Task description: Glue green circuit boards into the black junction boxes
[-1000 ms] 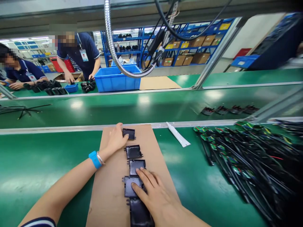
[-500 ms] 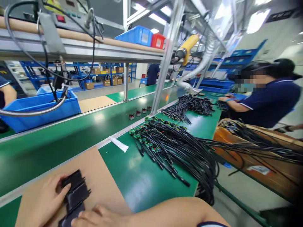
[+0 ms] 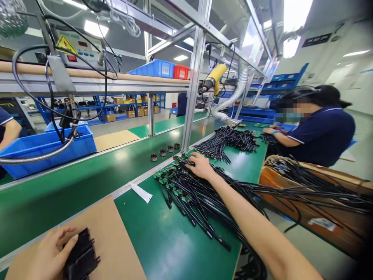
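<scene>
Low on the left, my left hand is curled against a black plastic part with small side tabs, its thumb along the near edge. The part lies on a brown cardboard sheet, and its lower end is cut off by the frame. My right hand reaches far forward over a heap of black cables with small round green circuit boards at their ends. Its bent fingers are closed on a cable by the board end; the fingertips are partly hidden.
Several small metal parts stand in a row near the post. A white strip lies beside the cardboard. Further back is a second cable pile. A carton of cables and a co-worker are on the right; a blue bin is left.
My right hand has left the black plastic part and moved forward and right onto the cable heap. My left hand stays at the part. The view has tilted up slightly.
</scene>
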Motion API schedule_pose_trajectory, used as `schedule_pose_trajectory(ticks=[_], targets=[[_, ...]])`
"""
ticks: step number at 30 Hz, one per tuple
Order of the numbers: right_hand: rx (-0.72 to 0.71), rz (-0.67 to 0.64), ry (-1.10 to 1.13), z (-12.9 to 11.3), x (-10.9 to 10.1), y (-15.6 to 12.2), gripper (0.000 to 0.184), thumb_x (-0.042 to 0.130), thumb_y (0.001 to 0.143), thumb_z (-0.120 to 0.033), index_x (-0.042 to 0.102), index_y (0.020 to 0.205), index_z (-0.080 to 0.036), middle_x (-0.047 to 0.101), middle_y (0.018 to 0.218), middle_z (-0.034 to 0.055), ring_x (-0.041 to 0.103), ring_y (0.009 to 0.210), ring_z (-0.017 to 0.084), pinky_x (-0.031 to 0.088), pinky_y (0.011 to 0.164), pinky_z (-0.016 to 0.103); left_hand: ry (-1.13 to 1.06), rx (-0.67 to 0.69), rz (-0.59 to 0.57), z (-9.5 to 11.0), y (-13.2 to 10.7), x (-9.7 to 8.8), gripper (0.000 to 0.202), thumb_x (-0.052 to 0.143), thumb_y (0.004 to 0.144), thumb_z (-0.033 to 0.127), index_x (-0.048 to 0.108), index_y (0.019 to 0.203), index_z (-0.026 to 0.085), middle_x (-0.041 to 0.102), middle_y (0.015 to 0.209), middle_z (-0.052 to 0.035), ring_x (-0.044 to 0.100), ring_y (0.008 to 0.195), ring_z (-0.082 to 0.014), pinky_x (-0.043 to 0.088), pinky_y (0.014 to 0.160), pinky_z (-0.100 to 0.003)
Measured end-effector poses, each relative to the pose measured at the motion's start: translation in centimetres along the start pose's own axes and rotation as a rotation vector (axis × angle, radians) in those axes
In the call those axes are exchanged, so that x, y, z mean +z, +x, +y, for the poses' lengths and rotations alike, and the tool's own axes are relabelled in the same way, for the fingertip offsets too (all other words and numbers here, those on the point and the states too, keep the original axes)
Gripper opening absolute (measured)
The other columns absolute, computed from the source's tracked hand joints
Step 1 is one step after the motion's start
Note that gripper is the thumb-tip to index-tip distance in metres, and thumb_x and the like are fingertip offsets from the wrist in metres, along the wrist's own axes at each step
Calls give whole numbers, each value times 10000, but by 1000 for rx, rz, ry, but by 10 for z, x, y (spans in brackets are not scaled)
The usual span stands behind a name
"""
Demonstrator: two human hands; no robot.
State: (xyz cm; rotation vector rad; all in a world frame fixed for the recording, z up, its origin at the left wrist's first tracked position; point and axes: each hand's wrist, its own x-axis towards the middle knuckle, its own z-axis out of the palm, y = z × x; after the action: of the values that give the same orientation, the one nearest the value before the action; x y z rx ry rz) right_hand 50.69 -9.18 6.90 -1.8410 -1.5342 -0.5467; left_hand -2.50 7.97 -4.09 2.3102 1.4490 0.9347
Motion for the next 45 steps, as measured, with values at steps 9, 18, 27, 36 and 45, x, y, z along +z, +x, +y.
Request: schedule_pose_trajectory(ticks=[9, 18, 27, 36, 45], targets=[[-90, 253, 347, -109, -108, 13, 175, 580, 891, -353, 601, 975, -200, 627, 888, 15, 593, 780, 135, 508, 735, 298, -523, 448, -376, 256, 49, -31, 480, 606, 797, 446, 522, 1211, 218, 544, 1237, -93, 519, 1131, -278, 432, 976, -434], [-410, -333, 569, -197, -127, 32, 342, 617, 842, -433, 624, 1102, -210, 555, 1228, 57, 457, 1209, 223, 392, 1006, 432, -1306, 261, -963, 319, 17, -62, 478, 748, 686, 426, 591, 1054, 163, 654, 1018, -99, 663, 893, -308, 546, 791, -463], [100, -645, 450, -127, -73, -87, 777, 606, 797, -471, 295, 1445, -175, 614, 1108, 119, 614, 982, 269, 487, 867, 434, -1607, 164, -771, 262, -17, -69, 364, 686, 727, 245, 606, 1074, 172, 638, 1161, -112, 643, 988, -312, 503, 862, -496], [-431, -276, -138, -254, -133, 29, 271, 388, 944, -342, 613, 894, -200, 619, 717, 38, 575, 632, 184, 365, 560, 282, -1539, 290, -701, 177, -14, -91, 318, 675, 620, 314, 691, 925, 224, 672, 1104, -77, 480, 1225, -383, 319, 1000, -610], [-479, -242, -280, -326, -110, 63, 287, 357, 941, -371, 565, 849, -196, 581, 622, 39, 481, 525, 178, 222, 509, 289, -1486, 498, -488, 104, -36, -114, 1106, 566, 397, 918, 481, 1311, 301, 362, 1479, -106, 249, 1374, -420, 179, 1087, -609]])
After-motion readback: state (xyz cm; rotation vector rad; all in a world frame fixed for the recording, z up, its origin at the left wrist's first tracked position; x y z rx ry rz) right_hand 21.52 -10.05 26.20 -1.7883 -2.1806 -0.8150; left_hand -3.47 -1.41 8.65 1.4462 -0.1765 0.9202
